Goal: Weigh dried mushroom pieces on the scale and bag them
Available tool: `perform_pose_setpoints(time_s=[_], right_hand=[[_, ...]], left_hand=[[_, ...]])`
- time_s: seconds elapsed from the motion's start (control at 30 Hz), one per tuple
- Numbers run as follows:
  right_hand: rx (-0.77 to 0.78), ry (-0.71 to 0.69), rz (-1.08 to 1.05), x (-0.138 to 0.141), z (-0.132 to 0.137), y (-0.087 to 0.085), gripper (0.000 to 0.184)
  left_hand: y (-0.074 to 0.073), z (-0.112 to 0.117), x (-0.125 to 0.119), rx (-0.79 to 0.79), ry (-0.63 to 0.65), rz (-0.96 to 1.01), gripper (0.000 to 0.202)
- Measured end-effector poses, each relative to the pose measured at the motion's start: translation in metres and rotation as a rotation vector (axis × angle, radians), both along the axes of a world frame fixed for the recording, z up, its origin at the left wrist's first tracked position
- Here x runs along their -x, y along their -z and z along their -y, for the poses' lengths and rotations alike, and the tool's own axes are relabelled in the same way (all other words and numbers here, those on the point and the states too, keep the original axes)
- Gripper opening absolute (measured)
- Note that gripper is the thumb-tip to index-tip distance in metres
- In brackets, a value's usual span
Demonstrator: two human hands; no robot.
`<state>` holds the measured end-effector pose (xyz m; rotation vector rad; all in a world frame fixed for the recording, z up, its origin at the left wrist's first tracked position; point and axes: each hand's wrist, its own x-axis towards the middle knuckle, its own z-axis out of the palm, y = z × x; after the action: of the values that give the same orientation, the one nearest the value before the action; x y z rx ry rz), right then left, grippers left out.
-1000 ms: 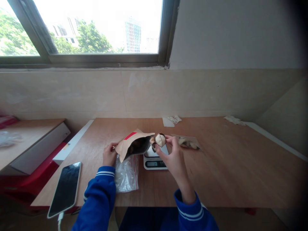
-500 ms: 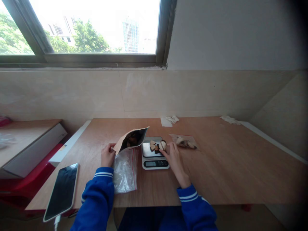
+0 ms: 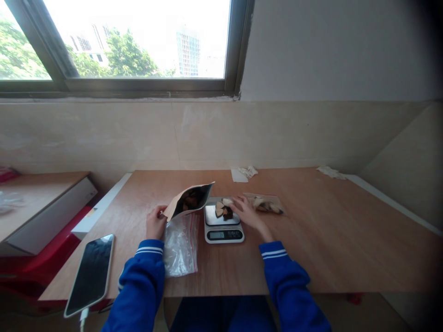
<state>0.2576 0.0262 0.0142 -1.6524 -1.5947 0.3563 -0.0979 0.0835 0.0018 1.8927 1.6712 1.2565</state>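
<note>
My left hand point(image 3: 155, 222) grips the bottom of a brown paper pouch point(image 3: 188, 201), held tilted with its dark mouth facing right and some pieces showing inside. My right hand point(image 3: 248, 214) rests on the table beside a small digital kitchen scale point(image 3: 223, 227), its fingertips touching a pale piece at the platform's far right edge. Several dried pieces point(image 3: 224, 210), tan and dark, lie on the scale's platform. Whether the fingers pinch the pale piece or only touch it is unclear.
A clear zip bag with a red strip point(image 3: 181, 244) lies under the pouch. A flat bag of dried pieces point(image 3: 265, 203) lies right of the scale. A phone point(image 3: 90, 273) sits at the wooden table's point(image 3: 328, 240) front left corner. Crumpled tissues point(image 3: 246, 172) lie at the back.
My right hand came down from mid-air, where it held a pale piece by the pouch mouth, and now rests by the scale. The pieces now lie on the platform. The pouch has lowered slightly.
</note>
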Motion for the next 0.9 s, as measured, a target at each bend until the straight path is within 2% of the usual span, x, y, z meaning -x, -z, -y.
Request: perform_pose_setpoints(time_s=[0.1, 0.2, 0.27, 0.33, 0.4, 0.47, 0.57, 0.7, 0.8, 0.9], right_hand=[[-0.115, 0.027, -0.066, 0.002, 0.008, -0.019, 0.041], [-0.294, -0.018, -0.215, 0.012, 0.025, -0.059, 0.035], [-0.346, -0.137, -0.339, 0.024, 0.040, -0.092, 0.030], [-0.274, -0.342, -0.426, 0.038, 0.055, -0.125, 0.029], [-0.152, -0.587, -0.369, 0.054, 0.065, -0.150, 0.029], [-0.130, -0.714, -0.199, 0.071, 0.068, -0.165, 0.028], [-0.148, -0.692, 0.110, 0.097, 0.064, -0.170, 0.031], [0.066, -0.559, 0.516, 0.127, 0.049, -0.159, 0.033], [0.198, -0.518, 0.562, 0.140, 0.038, -0.150, 0.033], [0.206, -0.530, 0.476, 0.146, 0.031, -0.140, 0.040]], left_hand=[[0.000, 0.000, 0.000, 0.000, 0.005, -0.007, 0.028], [-0.001, 0.001, 0.000, 0.007, 0.013, -0.004, 0.027], [-0.002, 0.002, -0.001, 0.016, 0.014, -0.001, 0.027], [-0.002, 0.003, -0.002, 0.023, 0.004, -0.004, 0.027], [-0.002, 0.003, -0.002, 0.023, -0.004, -0.007, 0.027], [0.000, 0.002, -0.001, 0.013, -0.004, -0.010, 0.027], [0.003, -0.001, 0.000, -0.011, 0.007, -0.011, 0.027], [0.006, -0.004, 0.002, -0.033, 0.021, -0.002, 0.027], [0.006, -0.002, 0.002, -0.023, -0.011, -0.021, 0.026], [0.004, 0.000, 0.001, -0.007, -0.038, -0.034, 0.026]])
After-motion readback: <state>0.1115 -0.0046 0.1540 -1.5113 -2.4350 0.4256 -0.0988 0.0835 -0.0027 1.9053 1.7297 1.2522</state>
